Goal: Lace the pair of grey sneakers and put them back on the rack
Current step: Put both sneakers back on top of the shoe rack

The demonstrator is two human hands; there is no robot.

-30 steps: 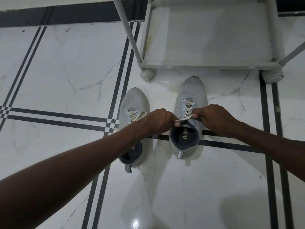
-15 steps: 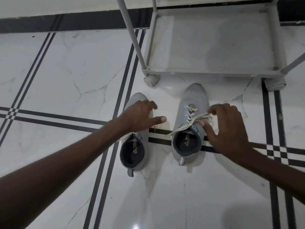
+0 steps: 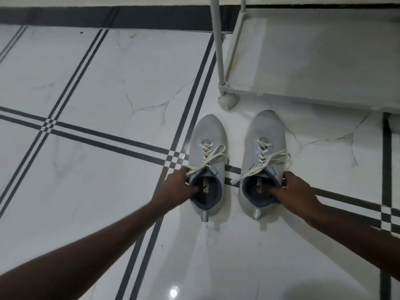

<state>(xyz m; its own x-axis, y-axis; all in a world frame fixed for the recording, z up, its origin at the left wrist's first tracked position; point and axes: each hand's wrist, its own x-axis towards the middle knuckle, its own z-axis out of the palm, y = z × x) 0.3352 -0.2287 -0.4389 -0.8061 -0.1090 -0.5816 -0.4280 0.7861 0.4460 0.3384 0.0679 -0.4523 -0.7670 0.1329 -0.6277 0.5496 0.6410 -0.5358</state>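
Observation:
Two grey sneakers stand side by side on the tiled floor, toes toward the rack. The left sneaker [image 3: 208, 135] has white laces tied loosely over its tongue. My left hand [image 3: 177, 188] grips its collar, thumb inside the opening. The right sneaker [image 3: 267, 131] also has white laces, their ends trailing over both sides. My right hand [image 3: 295, 189] holds its collar, thumb inside and fingers on the outer side. The grey rack's bottom shelf [image 3: 313, 55] lies just beyond the toes.
A rack post [image 3: 219, 46] rises at the shelf's front left corner above a round foot [image 3: 226, 101]. White marble floor tiles [image 3: 108, 87] with dark stripe lines spread to the left and toward me. A dark skirting band [image 3: 108, 18] runs along the far wall.
Both hands let go of the right sneaker's laces and moved back to the shoe openings, each now gripping one sneaker's collar. The view shifted left.

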